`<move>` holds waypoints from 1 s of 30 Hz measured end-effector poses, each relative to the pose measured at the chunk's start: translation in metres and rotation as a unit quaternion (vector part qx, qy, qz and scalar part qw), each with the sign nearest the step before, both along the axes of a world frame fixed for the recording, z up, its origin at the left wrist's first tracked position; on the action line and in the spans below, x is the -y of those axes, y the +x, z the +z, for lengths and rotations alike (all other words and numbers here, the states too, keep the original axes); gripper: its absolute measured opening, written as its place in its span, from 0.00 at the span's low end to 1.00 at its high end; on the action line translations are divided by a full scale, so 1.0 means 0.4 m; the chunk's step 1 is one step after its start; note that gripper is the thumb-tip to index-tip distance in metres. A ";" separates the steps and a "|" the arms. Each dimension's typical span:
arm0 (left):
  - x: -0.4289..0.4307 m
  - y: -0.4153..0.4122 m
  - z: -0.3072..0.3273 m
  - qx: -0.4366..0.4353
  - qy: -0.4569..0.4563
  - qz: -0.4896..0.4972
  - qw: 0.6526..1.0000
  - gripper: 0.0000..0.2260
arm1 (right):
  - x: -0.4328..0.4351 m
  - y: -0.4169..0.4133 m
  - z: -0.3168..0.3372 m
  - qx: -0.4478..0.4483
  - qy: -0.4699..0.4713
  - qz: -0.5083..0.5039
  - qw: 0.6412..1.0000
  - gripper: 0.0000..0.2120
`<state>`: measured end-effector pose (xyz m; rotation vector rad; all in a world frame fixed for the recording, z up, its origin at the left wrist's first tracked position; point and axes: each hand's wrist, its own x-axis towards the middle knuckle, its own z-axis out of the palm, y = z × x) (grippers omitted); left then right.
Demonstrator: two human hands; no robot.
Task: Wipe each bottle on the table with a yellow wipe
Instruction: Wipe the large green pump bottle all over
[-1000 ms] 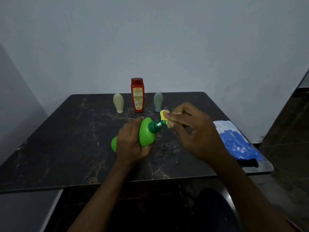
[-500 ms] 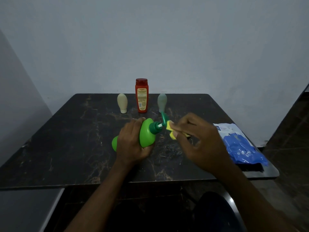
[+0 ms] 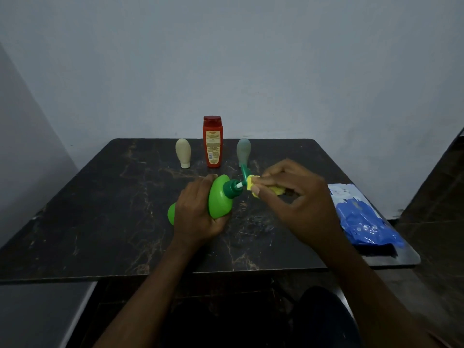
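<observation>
My left hand (image 3: 198, 212) grips a bright green pump bottle (image 3: 221, 197), tilted sideways above the dark marble table (image 3: 100, 209), its dark green pump head pointing right. My right hand (image 3: 296, 197) pinches a yellow wipe (image 3: 252, 184) against the pump's head and nozzle. At the back of the table stand three more bottles: a beige one (image 3: 183, 153) upside down on its cap, a tall red-orange one (image 3: 212, 141) and a grey-green one (image 3: 243, 150).
A blue and white wipe packet (image 3: 361, 217) lies near the table's right edge. A pale wall rises right behind the table. The floor drops away on the right, and a grey surface lies at lower left.
The right hand has slid the yellow wipe along the pump head, exposing the nozzle. The left hand keeps its hold on the green bottle. The camera has tilted slightly.
</observation>
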<state>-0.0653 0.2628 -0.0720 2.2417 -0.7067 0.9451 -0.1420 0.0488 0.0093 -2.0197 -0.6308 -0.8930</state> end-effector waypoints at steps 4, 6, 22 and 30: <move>0.002 0.004 -0.005 0.007 0.012 0.002 1.000 0.30 | -0.003 0.033 0.031 -0.034 0.044 0.003 0.998 0.09; 0.004 0.003 -0.006 0.015 0.003 0.002 1.000 0.30 | -0.014 0.039 0.033 -0.036 0.025 0.010 0.999 0.09; 0.047 0.026 0.077 -0.369 -0.784 -0.123 0.484 0.19 | 0.050 -0.041 -0.183 -0.184 0.274 -0.019 0.944 0.09; 0.124 -0.011 0.070 -0.416 -0.832 -0.140 0.339 0.33 | -0.037 -0.068 -0.160 -0.130 0.243 -0.001 0.961 0.09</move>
